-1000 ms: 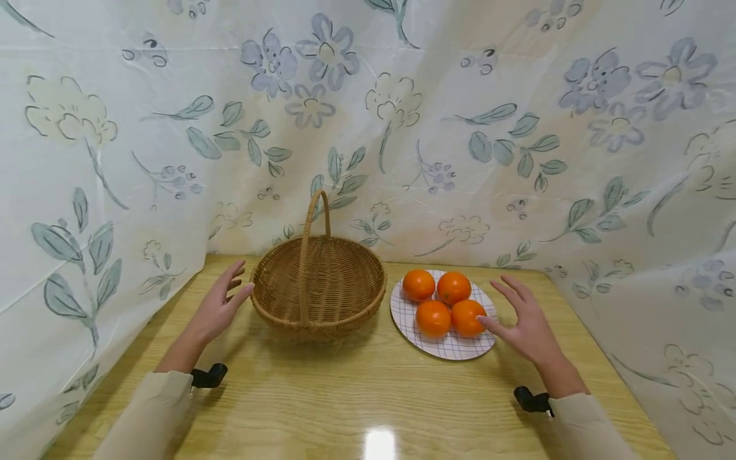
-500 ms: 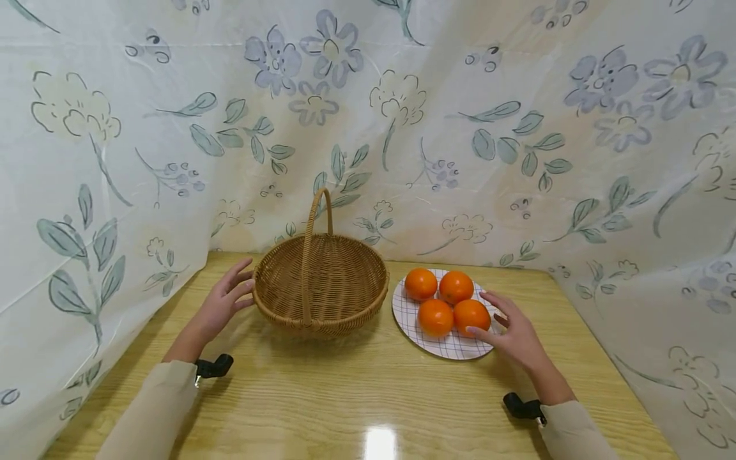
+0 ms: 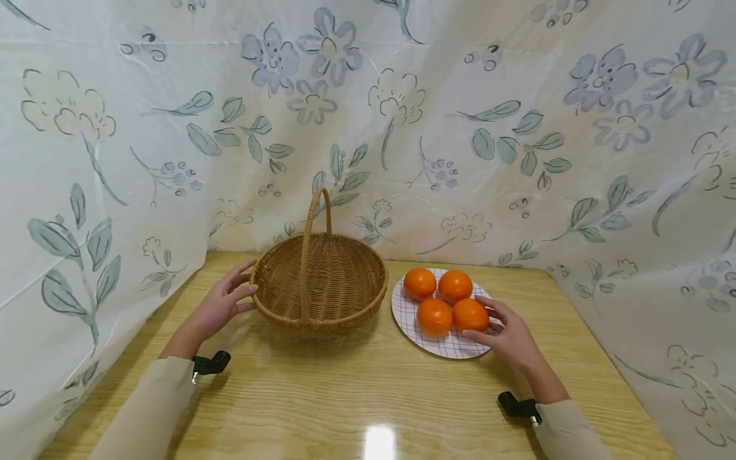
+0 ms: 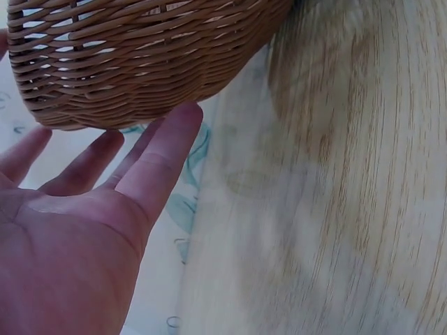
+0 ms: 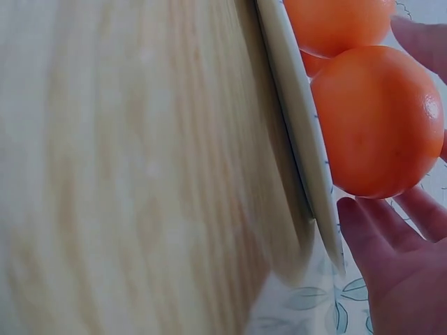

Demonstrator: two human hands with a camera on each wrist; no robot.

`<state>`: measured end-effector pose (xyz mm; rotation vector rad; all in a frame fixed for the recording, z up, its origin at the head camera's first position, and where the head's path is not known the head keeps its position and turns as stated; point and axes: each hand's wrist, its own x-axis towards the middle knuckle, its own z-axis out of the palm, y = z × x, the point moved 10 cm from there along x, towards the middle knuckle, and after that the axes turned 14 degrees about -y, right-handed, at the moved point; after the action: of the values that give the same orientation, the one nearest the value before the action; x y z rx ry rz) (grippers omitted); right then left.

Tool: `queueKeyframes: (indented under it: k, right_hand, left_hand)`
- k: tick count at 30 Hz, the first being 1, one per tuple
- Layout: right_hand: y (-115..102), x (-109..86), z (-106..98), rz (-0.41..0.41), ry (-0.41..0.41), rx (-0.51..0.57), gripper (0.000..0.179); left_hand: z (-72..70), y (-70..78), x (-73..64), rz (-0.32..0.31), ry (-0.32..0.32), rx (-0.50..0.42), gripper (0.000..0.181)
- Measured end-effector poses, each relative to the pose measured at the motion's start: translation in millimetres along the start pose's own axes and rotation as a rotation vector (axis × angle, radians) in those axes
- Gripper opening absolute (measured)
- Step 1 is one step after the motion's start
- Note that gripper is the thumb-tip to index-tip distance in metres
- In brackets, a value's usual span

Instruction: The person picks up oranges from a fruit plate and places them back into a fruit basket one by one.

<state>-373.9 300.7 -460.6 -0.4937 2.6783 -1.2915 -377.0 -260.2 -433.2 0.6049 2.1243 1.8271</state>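
A wicker basket [image 3: 339, 278] with a tall arched handle stands on the table, nothing in it. At its left side my left hand [image 3: 218, 306] is spread, fingertips at the rim and outer wall. The left wrist view has these fingers close against the weave [image 4: 133, 63]. Several oranges sit on a round checked plate [image 3: 428, 344] to the right. My right hand [image 3: 512, 335] reaches around the front right orange [image 3: 471, 315], thumb in front and fingers behind. In the right wrist view, fingertips are at the side of this orange [image 5: 377, 122]; the thumb looks apart from it.
A light wooden table [image 3: 345, 396] carries basket and plate, with a gap between them. Floral cloth [image 3: 402, 128] hangs behind the table and along both sides. A black wrist device [image 3: 211, 363] sits on the left wrist, another device [image 3: 517, 406] on the right.
My right hand has moved left, from beside the plate to around the front right orange. My left hand has come slightly closer to the basket's rim. Basket and oranges stay in place.
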Motion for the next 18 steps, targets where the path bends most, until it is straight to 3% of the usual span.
queueKeyframes:
  k: [18]
  right_hand:
    - [3.6,9.2,3.3,-0.023,-0.01,-0.008,0.085]
  left_hand:
    - [2.5,-1.3,1.2,0.001,-0.011,-0.063,0.07]
